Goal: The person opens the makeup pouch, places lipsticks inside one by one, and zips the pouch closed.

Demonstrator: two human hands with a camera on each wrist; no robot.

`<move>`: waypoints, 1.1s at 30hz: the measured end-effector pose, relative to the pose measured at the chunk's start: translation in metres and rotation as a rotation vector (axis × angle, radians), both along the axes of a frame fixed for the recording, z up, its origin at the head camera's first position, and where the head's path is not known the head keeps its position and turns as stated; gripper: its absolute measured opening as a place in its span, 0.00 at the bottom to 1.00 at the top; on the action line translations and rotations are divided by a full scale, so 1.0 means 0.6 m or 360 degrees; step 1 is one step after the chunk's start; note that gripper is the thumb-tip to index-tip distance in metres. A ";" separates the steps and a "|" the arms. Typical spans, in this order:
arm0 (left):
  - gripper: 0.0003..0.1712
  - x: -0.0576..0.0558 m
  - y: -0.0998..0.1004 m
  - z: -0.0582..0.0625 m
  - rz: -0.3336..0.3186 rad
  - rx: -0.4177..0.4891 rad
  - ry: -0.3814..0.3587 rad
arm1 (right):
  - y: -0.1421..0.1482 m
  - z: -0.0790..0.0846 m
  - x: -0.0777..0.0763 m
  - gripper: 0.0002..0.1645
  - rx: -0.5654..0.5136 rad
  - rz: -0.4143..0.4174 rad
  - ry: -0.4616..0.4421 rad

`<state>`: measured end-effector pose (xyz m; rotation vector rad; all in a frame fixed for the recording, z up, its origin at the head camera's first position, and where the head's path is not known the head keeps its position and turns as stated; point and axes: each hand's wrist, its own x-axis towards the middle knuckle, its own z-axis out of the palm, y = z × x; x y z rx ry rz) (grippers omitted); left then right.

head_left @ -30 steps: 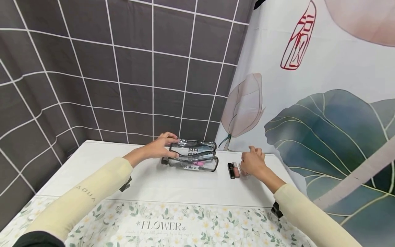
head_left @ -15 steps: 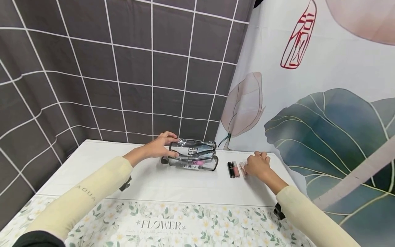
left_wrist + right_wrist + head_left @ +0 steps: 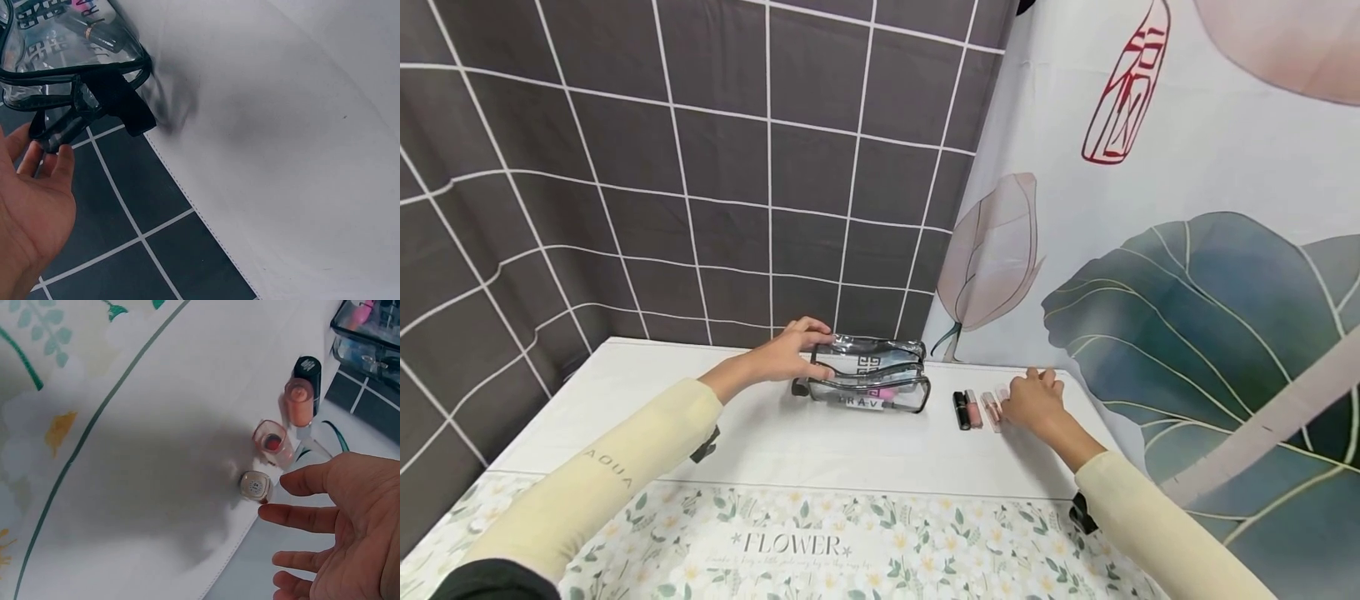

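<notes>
My left hand grips the left end of a clear zip cosmetic bag with black piping, thumb and fingers spread across its top. Inside the bag lie a dark tube with a gold band and something pink. To the right, my right hand reaches down beside a short row of lip cosmetics. From the right wrist, its thumb and straight forefinger stand around a small clear tube with a labelled end. Next to that lie a clear pink tube, a peach lip gloss and a black lipstick.
The white table has a floral mat band along its front. Behind it hang a dark grid-patterned cloth and a leaf-printed curtain. A black strap tab sticks out from the bag's left end.
My right hand has shifted a little to the right and down, uncovering the clear pink tube in the row. The left hand and the bag stay in place.
</notes>
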<state>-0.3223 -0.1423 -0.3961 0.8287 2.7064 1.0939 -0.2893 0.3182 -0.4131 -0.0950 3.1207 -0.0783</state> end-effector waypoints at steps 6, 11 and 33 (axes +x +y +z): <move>0.48 -0.002 -0.001 0.002 0.0008 -0.0005 0.0021 | 0.007 -0.007 -0.006 0.13 -0.0021 -0.0049 -0.0010; 0.48 -0.003 -0.001 0.001 0.0003 0.0003 0.0017 | 0.012 -0.015 -0.007 0.12 -0.0045 -0.0081 -0.0018; 0.47 -0.006 -0.001 -0.003 -0.0012 0.0031 -0.0010 | 0.018 -0.021 -0.017 0.15 -0.0098 -0.0152 -0.0123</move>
